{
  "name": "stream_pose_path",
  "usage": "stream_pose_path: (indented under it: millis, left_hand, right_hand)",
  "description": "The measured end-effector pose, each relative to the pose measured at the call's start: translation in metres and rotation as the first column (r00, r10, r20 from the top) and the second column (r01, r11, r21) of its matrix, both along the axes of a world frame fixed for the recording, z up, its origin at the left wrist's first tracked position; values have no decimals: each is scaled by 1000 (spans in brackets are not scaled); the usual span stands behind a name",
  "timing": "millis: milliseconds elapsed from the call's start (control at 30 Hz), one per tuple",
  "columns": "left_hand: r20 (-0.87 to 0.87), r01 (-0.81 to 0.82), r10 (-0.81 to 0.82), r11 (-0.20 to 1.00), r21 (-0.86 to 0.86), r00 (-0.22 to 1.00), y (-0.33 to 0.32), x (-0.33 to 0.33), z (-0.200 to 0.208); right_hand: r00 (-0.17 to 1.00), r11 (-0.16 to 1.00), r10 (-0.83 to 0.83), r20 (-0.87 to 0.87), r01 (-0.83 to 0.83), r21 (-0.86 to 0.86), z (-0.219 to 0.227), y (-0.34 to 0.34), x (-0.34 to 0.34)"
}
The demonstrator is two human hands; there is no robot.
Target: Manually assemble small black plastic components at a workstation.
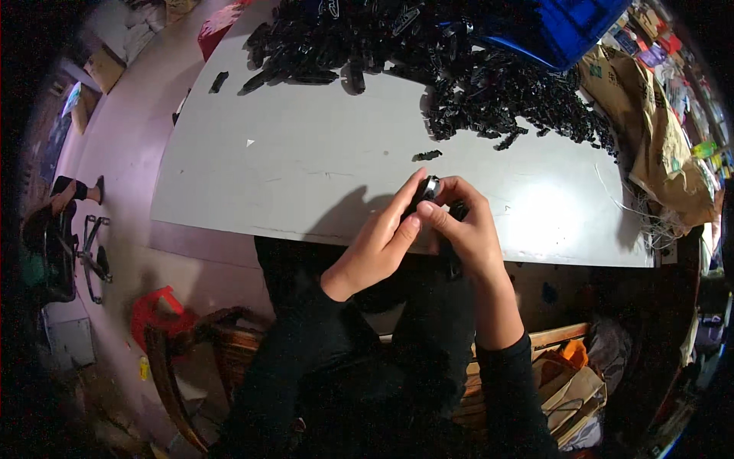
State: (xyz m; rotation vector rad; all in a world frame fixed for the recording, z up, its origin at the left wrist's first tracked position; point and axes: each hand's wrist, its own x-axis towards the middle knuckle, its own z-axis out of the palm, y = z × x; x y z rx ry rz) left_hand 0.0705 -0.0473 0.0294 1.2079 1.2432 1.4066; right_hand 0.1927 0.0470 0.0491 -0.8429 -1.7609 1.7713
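My left hand (378, 241) and my right hand (466, 226) meet over the near edge of the grey table (306, 168). Together they pinch a small black part with a shiny metal ring (430, 187) between the fingertips. My right hand also covers another small black piece (459, 208). Both forearms wear black sleeves. Farther back lies a big heap of small black plastic parts (428, 53), with one stray piece (427, 155) just beyond my fingers.
A blue crate (569, 23) sits at the table's far right corner. Brown paper bags (657, 130) hang off the right side. A wooden chair (199, 344) and a red object (157, 306) stand on the floor at lower left. A person's foot (76, 190) is at far left.
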Motion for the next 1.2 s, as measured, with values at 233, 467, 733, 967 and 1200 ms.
stream_pose_path:
  millis: [233, 467, 733, 967, 1200]
  left_hand:
    - [107, -44, 47, 999, -27, 993, -6, -3, 1]
    - [2, -48, 48, 999, 26, 999, -10, 0, 4]
    - [249, 22, -5, 998, -67, 968, -15, 1, 10]
    - [-185, -19, 38, 995, 100, 982, -15, 4, -1]
    - [-111, -121, 122, 993, 18, 986, -17, 1, 3]
  right_hand:
    - [978, 977, -132, -165, 100, -188, 5, -16, -4]
    - [991, 973, 1, -131, -31, -230, 9, -16, 0]
    - [965, 920, -145, -217, 50, -389, 9, -23, -3]
    - [992, 994, -51, 114, 39, 105, -2, -25, 1]
    - [981, 984, -178, -78, 177, -26, -1, -35, 3]
